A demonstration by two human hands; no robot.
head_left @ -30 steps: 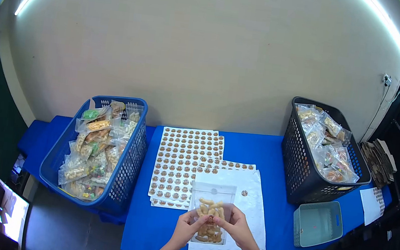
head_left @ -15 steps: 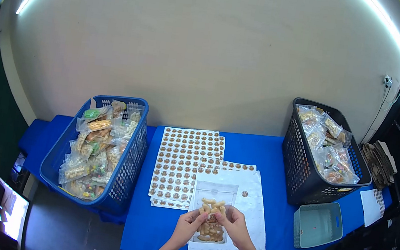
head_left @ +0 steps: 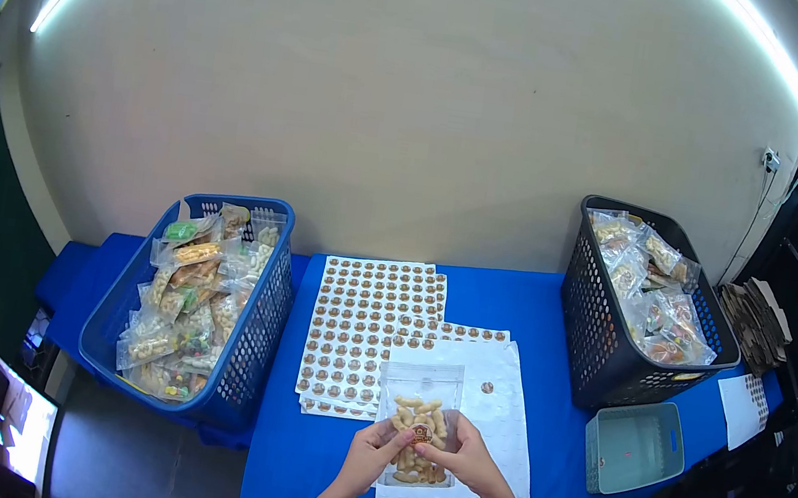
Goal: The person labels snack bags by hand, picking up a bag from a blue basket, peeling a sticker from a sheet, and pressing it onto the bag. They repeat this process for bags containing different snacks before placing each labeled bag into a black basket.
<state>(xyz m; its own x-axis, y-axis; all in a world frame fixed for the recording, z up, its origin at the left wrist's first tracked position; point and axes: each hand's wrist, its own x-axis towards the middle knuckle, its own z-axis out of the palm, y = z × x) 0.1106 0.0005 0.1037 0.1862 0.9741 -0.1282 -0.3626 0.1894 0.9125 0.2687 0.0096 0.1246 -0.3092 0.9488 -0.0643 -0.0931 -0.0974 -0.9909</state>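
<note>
A clear zip-top snack bag point(head_left: 420, 408) of pale, curved snack pieces lies over the white sheet at the table's front edge. Gripping its left side is my left hand point(head_left: 374, 454), its thumb at a round brown sticker point(head_left: 421, 435) on the bag's front. My right hand point(head_left: 474, 466) holds the right side, with the thumb resting just below and beside that sticker. The fingers behind the bag are hidden. Beneath it, the mostly bare white sheet point(head_left: 497, 458) carries one small round sticker point(head_left: 487, 388). Sheets of round brown stickers point(head_left: 357, 334) are stacked to the left.
A blue basket point(head_left: 257, 331) full of snack bags stands at left. At right is a black basket point(head_left: 593, 345) with more bags, and a grey-green tray point(head_left: 597, 467) before it. Another sticker sheet point(head_left: 741, 410) lies at the far right of the blue tablecloth point(head_left: 503, 298).
My right thumb has slid down and left, off the sticker's upper area, so the sticker now shows more plainly. The bag has shifted slightly left and looks flatter.
</note>
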